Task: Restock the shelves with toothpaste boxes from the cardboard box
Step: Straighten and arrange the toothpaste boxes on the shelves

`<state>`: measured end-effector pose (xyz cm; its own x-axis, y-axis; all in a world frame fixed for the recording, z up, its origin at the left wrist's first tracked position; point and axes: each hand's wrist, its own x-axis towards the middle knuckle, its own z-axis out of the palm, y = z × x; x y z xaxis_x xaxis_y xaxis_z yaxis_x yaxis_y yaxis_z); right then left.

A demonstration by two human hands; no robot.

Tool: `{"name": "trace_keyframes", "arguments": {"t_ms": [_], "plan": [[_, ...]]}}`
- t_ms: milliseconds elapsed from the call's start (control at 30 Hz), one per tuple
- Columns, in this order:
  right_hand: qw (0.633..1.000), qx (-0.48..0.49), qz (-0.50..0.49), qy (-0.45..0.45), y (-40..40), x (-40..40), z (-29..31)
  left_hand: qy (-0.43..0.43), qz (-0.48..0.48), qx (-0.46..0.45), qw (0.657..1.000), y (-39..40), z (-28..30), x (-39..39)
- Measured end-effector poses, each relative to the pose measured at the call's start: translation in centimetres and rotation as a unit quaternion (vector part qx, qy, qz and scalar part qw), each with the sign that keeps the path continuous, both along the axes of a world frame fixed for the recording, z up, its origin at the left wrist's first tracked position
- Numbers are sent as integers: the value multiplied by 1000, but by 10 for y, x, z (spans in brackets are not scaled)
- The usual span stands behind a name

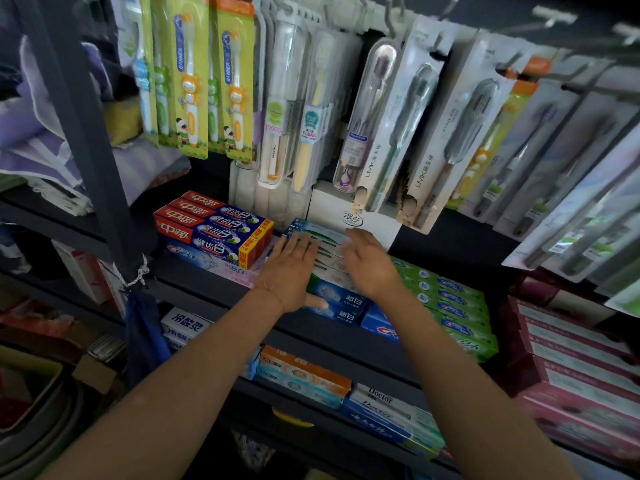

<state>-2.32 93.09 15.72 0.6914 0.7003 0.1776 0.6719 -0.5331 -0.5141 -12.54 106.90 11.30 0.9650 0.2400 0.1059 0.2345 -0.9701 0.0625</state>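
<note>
A stack of blue-green and white toothpaste boxes point(332, 292) lies in the middle of the dark shelf point(194, 285). My left hand point(292, 271) rests flat on the stack's left side, fingers straight and thumb spread along its front edge. My right hand point(369, 263) lies on the stack's right side with fingers extended. Red and blue toothpaste boxes point(214, 230) are piled to the left. Green toothpaste boxes point(446, 299) lie in rows to the right. The cardboard box is out of view.
Packaged toothbrushes point(311, 98) hang from hooks above the shelf. A white box point(349, 216) stands behind the stack. More toothpaste boxes point(304, 375) fill the lower shelf. Dark red boxes point(568, 351) are stacked at the right. A shelf post point(90, 133) and folded cloths point(41, 143) stand at the left.
</note>
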Motion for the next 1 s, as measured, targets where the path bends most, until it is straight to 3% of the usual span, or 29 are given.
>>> {"name": "trace_keyframes", "arguments": {"t_ms": [133, 367, 600, 700, 867, 1000], "plan": [[993, 67, -93, -29, -60, 3, -5, -25, -27, -18, 999, -18, 10, 1], [973, -196, -78, -91, -99, 11, -38, -34, -52, -7, 998, -72, 5, 12], [964, -238, -73, -92, -106, 12, -41, -14, -36, 16, 999, -77, -3, 12], [971, -224, -59, -62, -108, 13, -37, -10, -34, 3, 999, -78, -1, 13], [990, -102, -92, -32, -108, 33, -17, -4, -35, -5, 999, -77, 5, 18], [997, -40, -64, -1, -86, 50, 0, -36, -5, -64, 997, -75, 13, 26]]}}
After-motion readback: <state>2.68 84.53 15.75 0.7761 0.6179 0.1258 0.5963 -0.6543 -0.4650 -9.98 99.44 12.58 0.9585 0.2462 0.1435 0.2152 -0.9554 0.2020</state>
